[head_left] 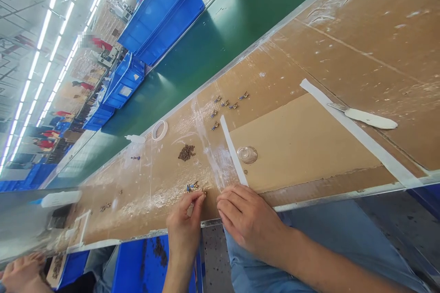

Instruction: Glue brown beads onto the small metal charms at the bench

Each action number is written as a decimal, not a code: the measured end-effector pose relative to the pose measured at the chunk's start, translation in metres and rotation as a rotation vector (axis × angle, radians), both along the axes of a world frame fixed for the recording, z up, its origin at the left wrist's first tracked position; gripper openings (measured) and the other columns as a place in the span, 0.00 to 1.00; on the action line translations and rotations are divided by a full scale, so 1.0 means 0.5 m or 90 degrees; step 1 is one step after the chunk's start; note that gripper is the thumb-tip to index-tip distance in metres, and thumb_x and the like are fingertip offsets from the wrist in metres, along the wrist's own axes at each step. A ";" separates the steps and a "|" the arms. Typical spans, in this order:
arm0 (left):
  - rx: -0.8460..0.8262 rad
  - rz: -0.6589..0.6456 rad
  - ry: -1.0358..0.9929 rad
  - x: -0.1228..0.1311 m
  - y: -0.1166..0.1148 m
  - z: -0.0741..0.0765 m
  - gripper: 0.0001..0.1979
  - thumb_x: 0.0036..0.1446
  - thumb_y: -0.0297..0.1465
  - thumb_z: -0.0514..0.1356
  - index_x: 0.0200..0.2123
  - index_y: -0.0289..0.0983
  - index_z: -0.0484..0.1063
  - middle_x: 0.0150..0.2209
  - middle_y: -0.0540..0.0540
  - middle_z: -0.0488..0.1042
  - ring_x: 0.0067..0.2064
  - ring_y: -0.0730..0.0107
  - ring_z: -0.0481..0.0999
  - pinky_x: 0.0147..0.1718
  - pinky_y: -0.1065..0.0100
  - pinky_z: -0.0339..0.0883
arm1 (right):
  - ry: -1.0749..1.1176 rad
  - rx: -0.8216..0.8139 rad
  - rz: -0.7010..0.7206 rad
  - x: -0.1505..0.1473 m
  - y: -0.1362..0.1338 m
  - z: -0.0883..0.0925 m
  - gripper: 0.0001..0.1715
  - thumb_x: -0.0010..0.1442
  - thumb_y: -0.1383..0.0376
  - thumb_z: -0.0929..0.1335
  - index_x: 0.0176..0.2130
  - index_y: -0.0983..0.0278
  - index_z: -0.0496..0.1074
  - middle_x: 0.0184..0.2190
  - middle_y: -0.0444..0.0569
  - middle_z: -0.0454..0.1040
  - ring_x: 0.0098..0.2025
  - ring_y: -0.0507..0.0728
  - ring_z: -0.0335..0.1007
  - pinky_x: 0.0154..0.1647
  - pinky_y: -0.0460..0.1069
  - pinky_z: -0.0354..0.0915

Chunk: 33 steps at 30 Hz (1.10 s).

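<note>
My left hand [184, 222] is at the front of the brown work surface [285, 132], thumb and forefinger pinched on a small figurine [204, 193], of which only a bit shows. Close behind those fingertips lie a few blue and gold figurines [192, 187]. My right hand [249, 219] rests at the table's front edge, fingers curled together; whatever they may hold is hidden. Farther back is a pile of tiny brown pieces [186, 152]. Several more figurines [224, 103] are spread out beyond a strip of white tape [233, 150]. A clear round dish [247, 154] sits right of that strip.
A white-handled scraper [371, 117] lies at the right. A tape roll [159, 131] and a small white bottle [135, 138] stand near the green conveyor belt [240, 13]. Blue crates [165, 13] line its far side. Another person's hand [24, 272] is at lower left, near a larger bottle [61, 199].
</note>
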<state>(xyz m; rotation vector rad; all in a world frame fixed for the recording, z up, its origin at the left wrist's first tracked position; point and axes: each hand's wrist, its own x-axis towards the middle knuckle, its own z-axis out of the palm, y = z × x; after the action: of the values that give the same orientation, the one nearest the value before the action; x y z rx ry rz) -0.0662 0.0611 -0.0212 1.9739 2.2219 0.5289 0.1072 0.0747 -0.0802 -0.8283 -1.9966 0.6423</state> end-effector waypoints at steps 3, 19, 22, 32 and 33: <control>0.034 -0.002 -0.067 0.000 -0.015 -0.001 0.07 0.58 0.35 0.61 0.33 0.41 0.79 0.32 0.49 0.81 0.35 0.65 0.81 0.36 0.68 0.74 | 0.041 -0.020 -0.001 0.000 0.003 0.002 0.09 0.64 0.73 0.61 0.40 0.65 0.70 0.36 0.50 0.74 0.42 0.55 0.70 0.46 0.53 0.69; 0.231 -0.237 -0.046 0.071 -0.088 0.072 0.10 0.58 0.17 0.60 0.39 0.35 0.75 0.34 0.47 0.78 0.41 0.71 0.78 0.48 0.70 0.73 | 0.285 -0.205 0.118 0.028 0.003 0.045 0.07 0.63 0.68 0.67 0.39 0.61 0.76 0.33 0.42 0.79 0.34 0.46 0.75 0.37 0.40 0.70; 0.238 -0.265 -0.038 0.074 -0.098 0.080 0.10 0.58 0.17 0.59 0.40 0.34 0.75 0.34 0.46 0.78 0.40 0.70 0.78 0.49 0.65 0.74 | 0.287 -0.177 0.127 0.034 0.000 0.045 0.07 0.62 0.69 0.68 0.40 0.61 0.76 0.33 0.41 0.79 0.34 0.46 0.75 0.36 0.40 0.70; 0.237 -0.302 -0.065 0.077 -0.115 0.087 0.10 0.57 0.15 0.59 0.39 0.32 0.75 0.34 0.45 0.77 0.37 0.70 0.77 0.50 0.57 0.75 | 0.274 -0.059 0.152 0.051 0.000 0.057 0.09 0.63 0.72 0.66 0.42 0.63 0.74 0.32 0.45 0.79 0.34 0.48 0.75 0.36 0.43 0.71; 0.239 -0.303 -0.072 0.078 -0.115 0.087 0.10 0.57 0.14 0.59 0.39 0.31 0.75 0.34 0.45 0.77 0.37 0.70 0.77 0.50 0.57 0.75 | 0.280 -0.061 0.153 0.051 0.000 0.060 0.09 0.63 0.72 0.66 0.42 0.63 0.74 0.32 0.44 0.79 0.34 0.48 0.75 0.35 0.43 0.71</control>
<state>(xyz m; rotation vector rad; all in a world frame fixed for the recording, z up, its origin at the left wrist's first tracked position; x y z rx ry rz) -0.0269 0.0035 0.0225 2.4677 1.5866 1.0058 0.1328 0.0748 -0.0502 -0.4525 -1.6797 0.9740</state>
